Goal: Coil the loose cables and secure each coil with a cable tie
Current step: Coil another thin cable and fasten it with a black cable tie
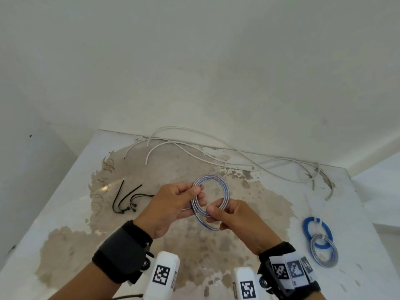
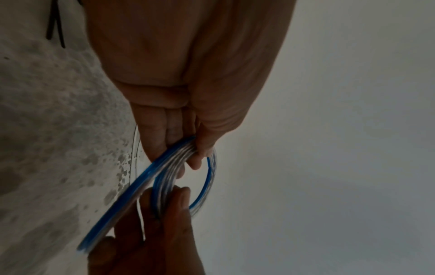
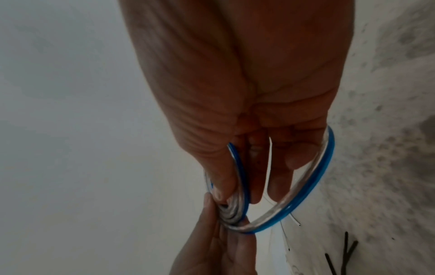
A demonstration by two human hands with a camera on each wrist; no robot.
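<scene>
Coil (image 1: 209, 198) of clear-and-blue cable pinched by left hand (image 1: 173, 207) and right hand (image 1: 234, 217), fingers curled around its loops.

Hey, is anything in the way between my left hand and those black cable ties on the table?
Nothing visible blocks it. The black cable ties lie on bare table just beyond the left hand, but that hand and the right hand both grip the coil.
</scene>
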